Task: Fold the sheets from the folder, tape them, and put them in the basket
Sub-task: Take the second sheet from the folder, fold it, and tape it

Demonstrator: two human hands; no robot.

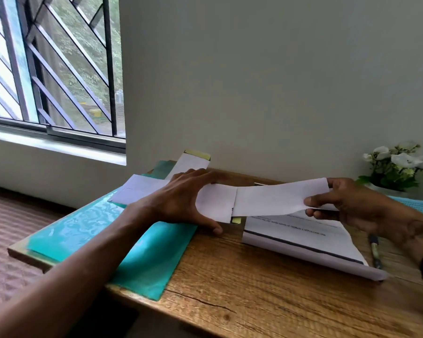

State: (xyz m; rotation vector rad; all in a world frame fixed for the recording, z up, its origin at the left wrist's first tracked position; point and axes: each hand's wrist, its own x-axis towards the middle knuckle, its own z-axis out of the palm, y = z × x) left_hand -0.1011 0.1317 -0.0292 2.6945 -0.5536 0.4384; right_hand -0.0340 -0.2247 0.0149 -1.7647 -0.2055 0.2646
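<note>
The left hand (181, 198) reaches in from the lower left with a long bare forearm. Its palm faces down, the fingers are spread wide, and thumb and fingers close on the left end of a folded white paper strip (261, 201). The right hand (359, 206) comes from the right edge and pinches the other end of the same strip between thumb and forefinger. So both hands are clamped on the strip, one at each end, and it hangs stretched between them just above the surface.

Under the strip lies a stack of white printed sheets (310, 242) with a dark line along one side, and a small yellow piece (236, 220) shows at its left edge. A dark pen (375, 250) lies just beside the stack on the right. Under the left hand is a glossy teal plastic folder (122, 242), and more folded white papers (137, 189) rest at its far end.

The wooden surface (254, 296) has a visible grain and a crack. At the far right stands a small pot of white flowers (398, 167). The wall behind is plain and pale, and a barred window (59, 69) is at the upper left.
</note>
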